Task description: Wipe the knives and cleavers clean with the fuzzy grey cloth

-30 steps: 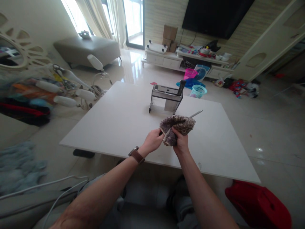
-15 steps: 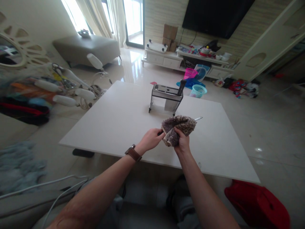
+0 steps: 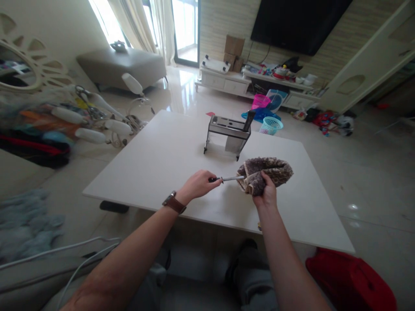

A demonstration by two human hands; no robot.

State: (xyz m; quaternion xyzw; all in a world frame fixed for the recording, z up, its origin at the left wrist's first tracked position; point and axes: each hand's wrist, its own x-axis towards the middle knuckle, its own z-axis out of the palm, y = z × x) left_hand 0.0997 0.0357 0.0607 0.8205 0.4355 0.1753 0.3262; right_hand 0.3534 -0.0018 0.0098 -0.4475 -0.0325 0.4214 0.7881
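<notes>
My left hand [image 3: 198,186] is closed round the black handle of a sharpening steel [image 3: 231,178], whose thin metal rod points right. The rod's far end goes into the folds of a brown patterned cloth [image 3: 275,170], so its tip is hidden. My right hand [image 3: 267,193] grips this bunched cloth from below, thumb on top. Beyond both hands, a knife block [image 3: 227,124] with a dark frame stands upright on the white table [image 3: 155,160]. One black-handled knife [image 3: 249,121] sits in its right end.
A small red piece [image 3: 210,114] lies at the table's far edge. Behind the table are a teal basket [image 3: 271,125] and a pink basket [image 3: 260,101] on the floor. A lamp with white shades [image 3: 118,126] stands left. Something red [image 3: 350,276] is by the near right corner.
My right hand has drawn the cloth rightward along the rod. More of the steel shows near the handle, and its tip no longer sticks out. My left hand has shifted slightly left.
</notes>
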